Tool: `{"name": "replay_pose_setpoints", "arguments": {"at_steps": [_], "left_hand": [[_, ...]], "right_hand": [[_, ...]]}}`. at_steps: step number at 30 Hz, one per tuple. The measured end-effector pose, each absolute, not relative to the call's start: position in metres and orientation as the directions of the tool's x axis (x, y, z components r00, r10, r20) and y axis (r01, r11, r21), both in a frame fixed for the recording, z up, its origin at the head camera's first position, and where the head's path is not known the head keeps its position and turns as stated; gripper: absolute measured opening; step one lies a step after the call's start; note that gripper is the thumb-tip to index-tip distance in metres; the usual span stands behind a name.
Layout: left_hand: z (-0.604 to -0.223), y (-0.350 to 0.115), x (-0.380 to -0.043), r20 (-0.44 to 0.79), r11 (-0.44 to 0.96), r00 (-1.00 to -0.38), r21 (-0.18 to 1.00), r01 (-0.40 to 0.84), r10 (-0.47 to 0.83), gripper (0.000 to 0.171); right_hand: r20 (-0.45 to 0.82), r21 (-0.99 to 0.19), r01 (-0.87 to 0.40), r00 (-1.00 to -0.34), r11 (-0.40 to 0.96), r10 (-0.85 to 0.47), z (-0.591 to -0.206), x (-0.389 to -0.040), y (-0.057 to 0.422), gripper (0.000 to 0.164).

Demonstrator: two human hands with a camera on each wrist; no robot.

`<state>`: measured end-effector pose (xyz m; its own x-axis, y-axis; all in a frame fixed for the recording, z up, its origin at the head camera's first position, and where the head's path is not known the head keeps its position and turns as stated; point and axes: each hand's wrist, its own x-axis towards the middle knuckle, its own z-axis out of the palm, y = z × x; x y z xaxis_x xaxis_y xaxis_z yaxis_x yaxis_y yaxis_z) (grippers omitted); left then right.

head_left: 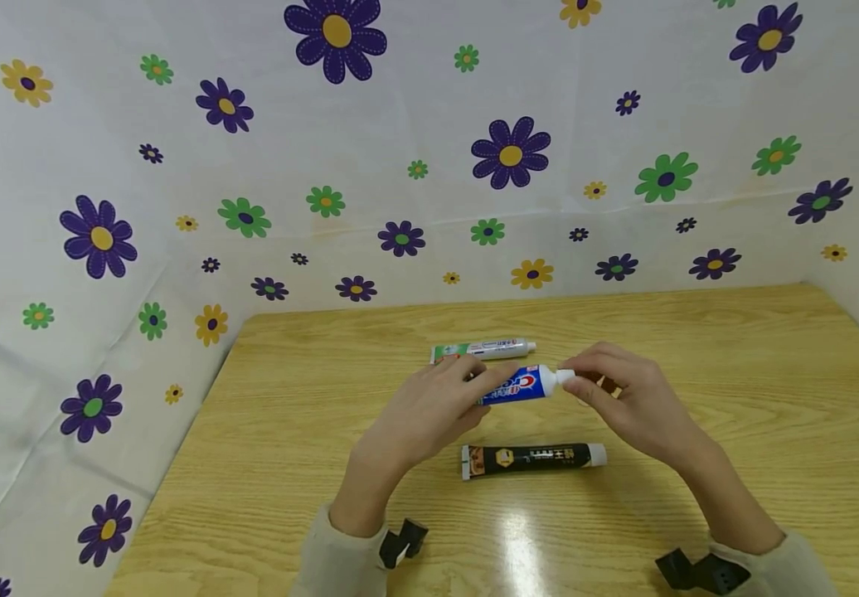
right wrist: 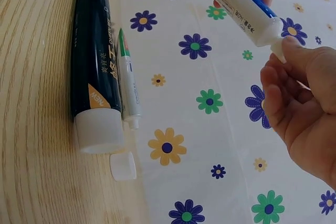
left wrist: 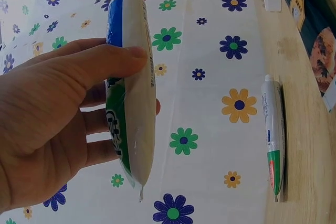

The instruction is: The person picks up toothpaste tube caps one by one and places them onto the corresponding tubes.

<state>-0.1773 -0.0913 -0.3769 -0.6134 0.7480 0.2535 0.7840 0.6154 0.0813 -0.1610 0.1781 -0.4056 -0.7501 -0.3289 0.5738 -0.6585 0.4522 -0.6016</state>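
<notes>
Head view, from the near side outward: a black tube (head_left: 534,458) with a white cap (head_left: 597,454) lies on the wooden table (head_left: 288,398), closest to the person and touched by neither hand. Just beyond it, raised off the wood, is the blue tube (head_left: 525,385). The left hand (head_left: 429,406) grips its body, thumb on one side and fingers round the other, while the right hand (head_left: 638,398) pinches the white tip (head_left: 565,376); whether that is a bare nozzle or a small cap, I cannot tell. The tube looks plump and should be light and soft, yielding under the thumb, and its glossy skin may slip a little. Best hold is round the full middle, firm enough to stop it turning but without squeezing; the flat tail (left wrist: 137,179) would probably bend. The tip, likely hard plastic, suits thumb and fingertip. Breakage seems unlikely; squeezed-out paste is the greater risk. A loose white cap (right wrist: 123,166) rests on the table near the black tube's capped end. Farther off lies a silver-and-green tube (head_left: 500,349), and behind everything hangs the flowered cloth (head_left: 414,124)
</notes>
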Motion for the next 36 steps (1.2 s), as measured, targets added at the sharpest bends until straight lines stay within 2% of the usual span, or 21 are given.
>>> {"name": "replay_pose_setpoints", "arguments": {"at_steps": [4, 11, 17, 23, 26, 36], "left_hand": [[-0.3767, -0.0902, -0.1765, 0.268, 0.607, -0.603, 0.075, 0.791, 0.752, 0.058], [-0.3776, -0.0891, -0.1774, 0.275, 0.592, -0.597, 0.112, 0.798, 0.754, 0.06], [-0.3786, -0.0901, -0.1788, 0.278, 0.57, -0.588, 0.151, 0.808, 0.76, 0.059], [-0.3793, -0.0938, -0.1792, 0.297, 0.551, -0.58, 0.185, 0.814, 0.758, 0.054], [-0.3791, -0.0949, -0.1793, 0.306, 0.546, -0.574, 0.18, 0.818, 0.759, 0.055], [-0.3756, -0.0926, -0.1762, 0.305, 0.565, -0.569, 0.112, 0.818, 0.763, 0.056]], "right_hand": [[0.514, -0.628, -0.601, -0.798, 0.494, -0.316, -0.4054, -0.1601, 0.1781, 0.014], [0.461, -0.697, -0.524, -0.851, 0.49, -0.253, -0.4034, -0.158, 0.1732, 0.011], [0.516, -0.695, -0.549, -0.83, 0.464, -0.21, -0.4068, -0.1589, 0.1685, 0.01], [0.583, -0.643, -0.631, -0.771, 0.434, -0.257, -0.4107, -0.1602, 0.1726, 0.029], [0.593, -0.636, -0.65, -0.756, 0.416, -0.275, -0.4099, -0.1603, 0.1743, 0.033], [0.556, -0.657, -0.609, -0.789, 0.444, -0.259, -0.4082, -0.1597, 0.1766, 0.016]]}}
